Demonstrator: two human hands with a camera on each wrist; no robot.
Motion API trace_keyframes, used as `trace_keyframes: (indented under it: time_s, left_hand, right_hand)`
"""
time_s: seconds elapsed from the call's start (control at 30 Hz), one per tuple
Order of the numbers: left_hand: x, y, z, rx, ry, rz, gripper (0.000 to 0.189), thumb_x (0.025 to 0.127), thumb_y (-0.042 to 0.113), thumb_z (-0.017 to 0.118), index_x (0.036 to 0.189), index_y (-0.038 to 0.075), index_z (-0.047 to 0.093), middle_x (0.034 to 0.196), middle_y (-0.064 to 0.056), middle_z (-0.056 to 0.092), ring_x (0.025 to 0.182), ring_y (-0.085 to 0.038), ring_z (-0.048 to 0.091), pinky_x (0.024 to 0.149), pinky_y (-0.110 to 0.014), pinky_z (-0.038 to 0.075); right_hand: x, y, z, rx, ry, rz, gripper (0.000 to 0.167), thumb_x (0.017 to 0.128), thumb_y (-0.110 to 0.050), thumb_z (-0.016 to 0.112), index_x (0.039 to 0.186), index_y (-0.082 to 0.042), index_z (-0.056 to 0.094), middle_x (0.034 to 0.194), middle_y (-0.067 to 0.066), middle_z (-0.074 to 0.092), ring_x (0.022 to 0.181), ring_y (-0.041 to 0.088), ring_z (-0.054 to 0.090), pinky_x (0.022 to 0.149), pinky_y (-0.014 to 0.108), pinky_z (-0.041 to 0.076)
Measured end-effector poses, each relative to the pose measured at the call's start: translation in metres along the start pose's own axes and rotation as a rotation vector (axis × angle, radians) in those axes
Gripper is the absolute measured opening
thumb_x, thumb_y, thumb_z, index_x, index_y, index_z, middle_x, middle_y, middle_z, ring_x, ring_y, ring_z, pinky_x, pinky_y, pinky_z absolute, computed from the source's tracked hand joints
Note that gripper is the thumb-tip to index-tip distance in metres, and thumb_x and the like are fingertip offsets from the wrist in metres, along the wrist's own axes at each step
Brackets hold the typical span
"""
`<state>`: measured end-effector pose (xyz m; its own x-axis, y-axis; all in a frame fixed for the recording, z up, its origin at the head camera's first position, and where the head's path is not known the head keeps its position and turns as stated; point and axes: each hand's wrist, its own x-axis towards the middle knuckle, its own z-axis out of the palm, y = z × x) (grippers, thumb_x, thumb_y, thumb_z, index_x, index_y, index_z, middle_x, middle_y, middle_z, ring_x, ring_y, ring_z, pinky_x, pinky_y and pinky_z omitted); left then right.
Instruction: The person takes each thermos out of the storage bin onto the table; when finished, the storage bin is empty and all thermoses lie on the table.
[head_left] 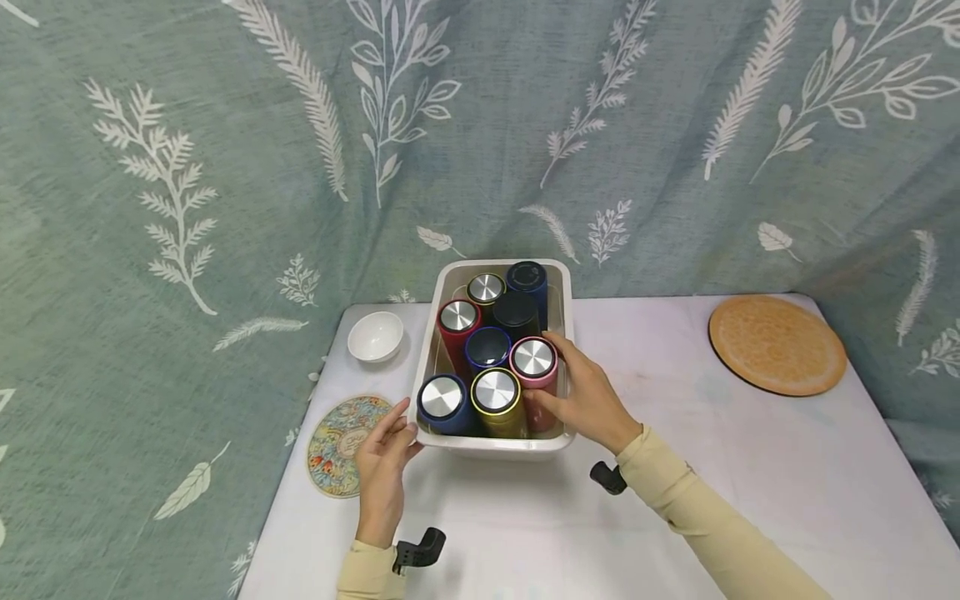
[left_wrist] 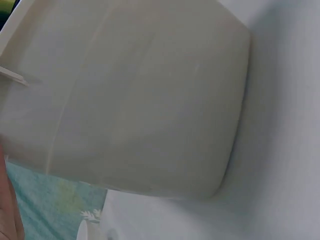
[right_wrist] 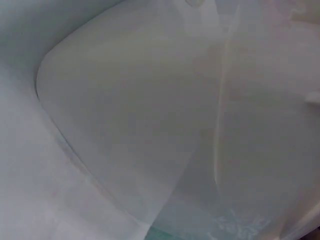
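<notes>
A pale plastic bin [head_left: 495,450] holds several upright vacuum flasks, with silver or dark lids. My right hand [head_left: 592,400] reaches over the bin's right rim and grips a pink flask [head_left: 534,358] at the front right, thumb on its near side and fingers behind. Beside it stand a yellow flask [head_left: 497,396] and a blue flask [head_left: 442,400]. My left hand [head_left: 384,471] holds the bin's front left corner, thumb and fingers at the rim. In the left wrist view, part of that hand [left_wrist: 9,210] shows beside the bin's wall [left_wrist: 150,100]. The right wrist view shows mostly the bin's side [right_wrist: 130,100].
Left of the bin are a white bowl [head_left: 376,337] and a round patterned mat [head_left: 337,458], partly behind my left hand. A round orange-brown board [head_left: 777,345] lies at the back right of the white table [head_left: 750,483]. A green leaf-print curtain [head_left: 480,150] hangs behind.
</notes>
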<state>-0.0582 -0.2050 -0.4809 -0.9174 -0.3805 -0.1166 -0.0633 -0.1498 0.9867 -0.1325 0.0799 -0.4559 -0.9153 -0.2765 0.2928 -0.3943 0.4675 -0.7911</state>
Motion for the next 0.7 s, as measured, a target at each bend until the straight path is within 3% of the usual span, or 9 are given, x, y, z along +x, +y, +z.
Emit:
trace_keyframes:
  time_s: [0.37, 0.7]
  left_hand:
    - [0.004, 0.0022, 0.0004, 0.027, -0.018, -0.055, 0.042, 0.093, -0.002, 0.062, 0.135, -0.002, 0.06, 0.11, -0.001, 0.055, 0.09, -0.004, 0.065, 0.08, -0.022, 0.06]
    - [0.0075, 0.0041, 0.0034, 0.021, -0.016, -0.08, 0.044, 0.092, -0.004, 0.061, 0.135, -0.002, 0.06, 0.111, -0.001, 0.054, 0.087, -0.004, 0.063, 0.077, -0.019, 0.058]
  right_hand:
    - [-0.0038, 0.0046, 0.0036, 0.022, -0.002, 0.042, 0.088, 0.078, -0.018, 0.086, 0.152, -0.009, 0.039, 0.147, 0.014, 0.055, 0.137, 0.033, 0.053, 0.114, 0.054, 0.043]
    - [-0.0043, 0.0047, 0.0067, 0.013, 0.047, -0.006, 0.094, 0.075, -0.016, 0.089, 0.154, -0.02, 0.039, 0.152, 0.01, 0.051, 0.14, 0.031, 0.05, 0.114, 0.054, 0.043]
